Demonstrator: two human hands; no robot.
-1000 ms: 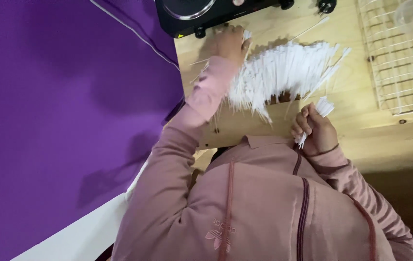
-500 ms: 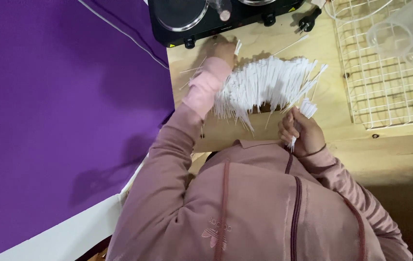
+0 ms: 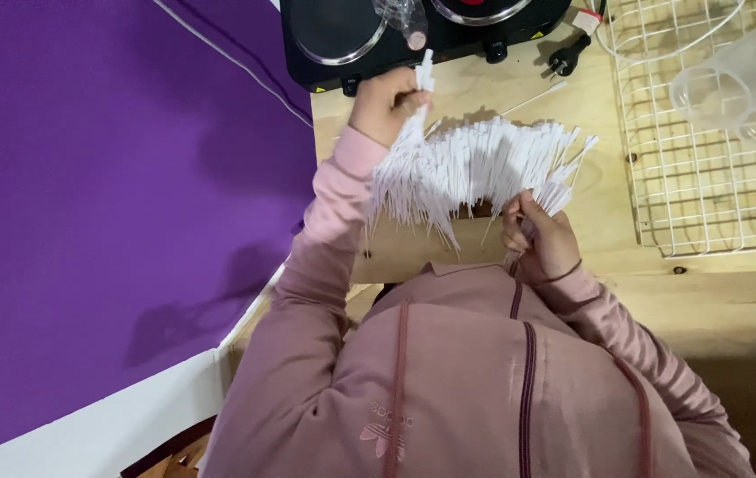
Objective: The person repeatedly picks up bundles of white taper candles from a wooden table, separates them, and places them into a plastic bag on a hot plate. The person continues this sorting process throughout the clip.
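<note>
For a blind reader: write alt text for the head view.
A person in a pink jacket fans out a pile of thin white sticks on a wooden table, left hand pinching some, right hand gripping others. A black hotplate and white wire rack lie beyond.

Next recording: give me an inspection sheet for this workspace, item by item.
Surface: wooden table, pale, partly covered.
Job's things: fan of thin white sticks spread on the table.
Clutter: black hotplate at the far edge; wire rack with clear plastic cups.
Hands: left hand pinches a few sticks at the fan's far end; right hand grips sticks at the near edge.
Cables: thin white cable on the purple wall; black plug beside the hotplate.
Surroundings: purple wall; person in a pink jacket.
</note>
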